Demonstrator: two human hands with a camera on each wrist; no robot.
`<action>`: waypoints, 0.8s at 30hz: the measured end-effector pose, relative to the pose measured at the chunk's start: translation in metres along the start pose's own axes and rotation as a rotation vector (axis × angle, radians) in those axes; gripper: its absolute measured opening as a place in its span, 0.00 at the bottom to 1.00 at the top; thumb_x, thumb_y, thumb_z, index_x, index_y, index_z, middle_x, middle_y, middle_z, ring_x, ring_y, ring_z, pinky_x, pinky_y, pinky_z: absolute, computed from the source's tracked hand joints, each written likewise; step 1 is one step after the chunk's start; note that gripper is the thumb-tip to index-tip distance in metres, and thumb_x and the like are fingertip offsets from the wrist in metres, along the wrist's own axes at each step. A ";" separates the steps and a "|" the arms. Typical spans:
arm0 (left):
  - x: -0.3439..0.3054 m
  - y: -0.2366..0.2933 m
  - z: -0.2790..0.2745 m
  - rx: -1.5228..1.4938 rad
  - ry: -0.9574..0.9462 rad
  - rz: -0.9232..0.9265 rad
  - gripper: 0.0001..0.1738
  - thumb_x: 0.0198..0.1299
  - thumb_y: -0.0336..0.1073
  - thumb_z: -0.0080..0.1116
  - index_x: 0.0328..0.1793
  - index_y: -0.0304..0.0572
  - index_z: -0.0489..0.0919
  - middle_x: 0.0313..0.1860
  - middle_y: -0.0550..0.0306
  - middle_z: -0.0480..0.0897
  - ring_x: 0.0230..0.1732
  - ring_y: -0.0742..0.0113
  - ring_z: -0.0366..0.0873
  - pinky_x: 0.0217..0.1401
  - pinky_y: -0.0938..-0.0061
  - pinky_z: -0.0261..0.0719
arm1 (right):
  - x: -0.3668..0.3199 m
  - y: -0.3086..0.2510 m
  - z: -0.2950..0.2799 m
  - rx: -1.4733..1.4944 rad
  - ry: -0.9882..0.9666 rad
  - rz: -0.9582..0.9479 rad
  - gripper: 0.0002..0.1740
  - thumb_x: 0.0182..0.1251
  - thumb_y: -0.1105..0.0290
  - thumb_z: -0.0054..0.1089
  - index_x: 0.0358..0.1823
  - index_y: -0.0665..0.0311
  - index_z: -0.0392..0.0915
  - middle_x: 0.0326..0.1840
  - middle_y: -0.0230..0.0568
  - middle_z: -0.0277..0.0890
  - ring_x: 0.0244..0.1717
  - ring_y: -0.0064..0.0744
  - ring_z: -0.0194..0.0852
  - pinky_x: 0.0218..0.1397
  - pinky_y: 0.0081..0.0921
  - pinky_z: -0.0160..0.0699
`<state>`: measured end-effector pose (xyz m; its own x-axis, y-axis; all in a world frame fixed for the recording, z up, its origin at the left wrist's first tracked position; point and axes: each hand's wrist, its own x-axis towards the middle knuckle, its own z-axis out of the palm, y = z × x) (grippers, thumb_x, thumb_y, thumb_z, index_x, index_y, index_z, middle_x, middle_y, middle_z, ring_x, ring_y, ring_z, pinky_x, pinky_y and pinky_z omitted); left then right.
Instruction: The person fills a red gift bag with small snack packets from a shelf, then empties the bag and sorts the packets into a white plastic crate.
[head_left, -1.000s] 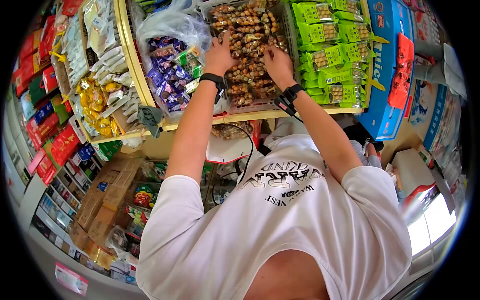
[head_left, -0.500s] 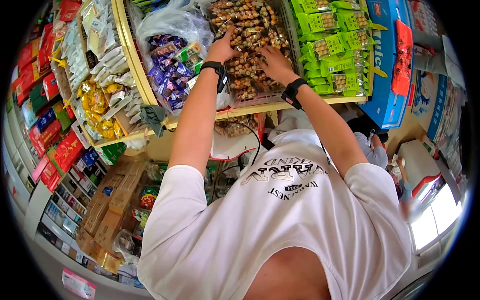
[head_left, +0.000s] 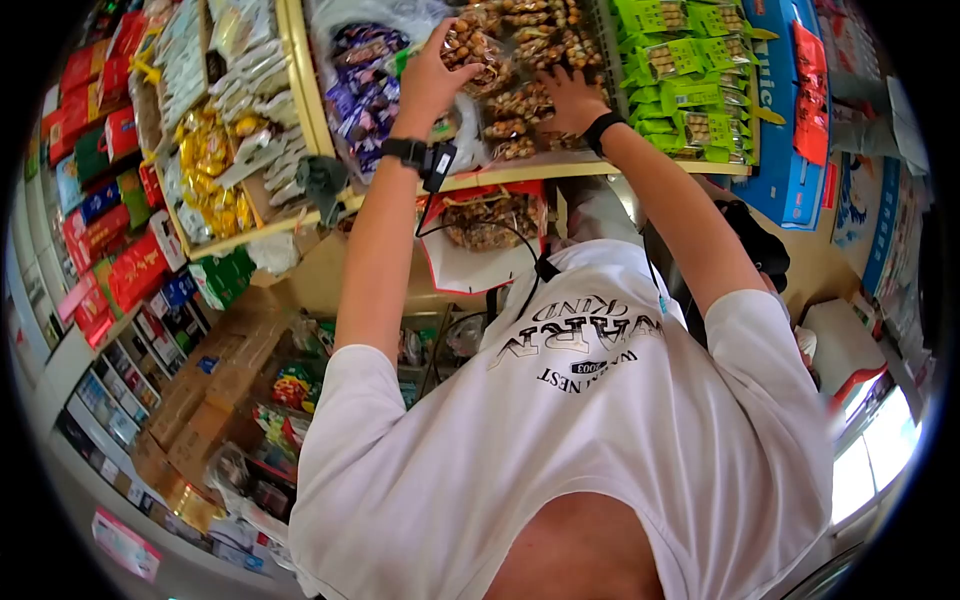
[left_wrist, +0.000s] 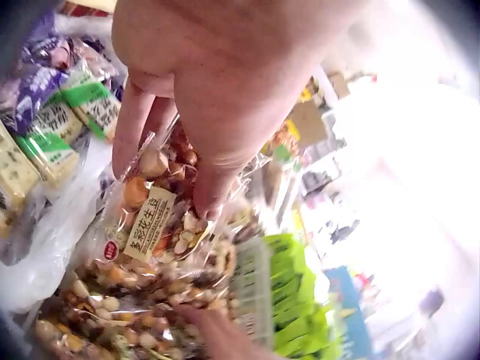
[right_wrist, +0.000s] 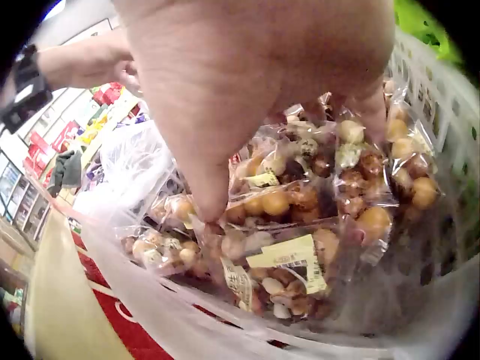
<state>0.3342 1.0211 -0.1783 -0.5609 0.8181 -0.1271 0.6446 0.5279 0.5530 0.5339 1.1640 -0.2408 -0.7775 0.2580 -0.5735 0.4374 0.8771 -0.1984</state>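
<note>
In the head view my left hand [head_left: 430, 88] grips a clear packet of coated peanuts [head_left: 472, 50], raised above the others. Seen from the left wrist, the thumb presses one side of this packet [left_wrist: 150, 225], which has a cream label, and the fingers lie along its other side. My right hand [head_left: 574, 104] rests on more peanut packets [head_left: 515, 105] with its fingers spread. From the right wrist, its thumb and fingers reach down straight onto the packets [right_wrist: 289, 262]; some fingertips are hidden behind the palm.
A white plastic basket [right_wrist: 187, 319] surrounds the peanut packets. Purple-wrapped sweets [head_left: 355, 90] in a clear bag lie to the left, green snack packets [head_left: 690, 85] to the right. A yellow shelf edge [head_left: 470, 182] runs along the front, with a blue box [head_left: 795, 175] at the right.
My left hand has come up from among the packets with one peanut packet in its grip. The right hand has opened its fingers wider over the packets. The head view has shifted slightly.
</note>
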 end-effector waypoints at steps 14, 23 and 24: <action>-0.295 0.023 -0.041 0.216 -0.569 -0.258 0.39 0.60 0.43 0.69 0.77 0.59 0.67 0.47 0.44 0.87 0.45 0.51 0.86 0.47 0.62 0.83 | 0.030 -0.017 0.024 -0.211 0.072 0.071 0.63 0.52 0.40 0.76 0.82 0.47 0.44 0.80 0.46 0.49 0.74 0.67 0.54 0.58 0.63 0.84; -0.188 0.030 -0.030 -0.037 -0.361 -0.066 0.26 0.65 0.41 0.62 0.69 0.54 0.74 0.39 0.49 0.86 0.41 0.47 0.84 0.42 0.56 0.80 | 0.013 -0.009 0.010 -0.225 -0.010 -0.013 0.60 0.54 0.51 0.77 0.82 0.46 0.44 0.85 0.47 0.41 0.77 0.69 0.50 0.54 0.56 0.89; -0.166 0.034 -0.027 0.025 -0.342 -0.028 0.27 0.64 0.40 0.62 0.69 0.54 0.73 0.44 0.50 0.85 0.45 0.48 0.83 0.45 0.58 0.80 | 0.016 -0.009 0.016 -0.248 0.028 -0.004 0.60 0.53 0.54 0.78 0.82 0.44 0.45 0.84 0.45 0.43 0.76 0.68 0.51 0.51 0.55 0.90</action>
<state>0.4359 0.8974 -0.1163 -0.3746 0.8300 -0.4132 0.6466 0.5533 0.5252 0.5249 1.1535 -0.2613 -0.7930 0.2623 -0.5498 0.3125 0.9499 0.0024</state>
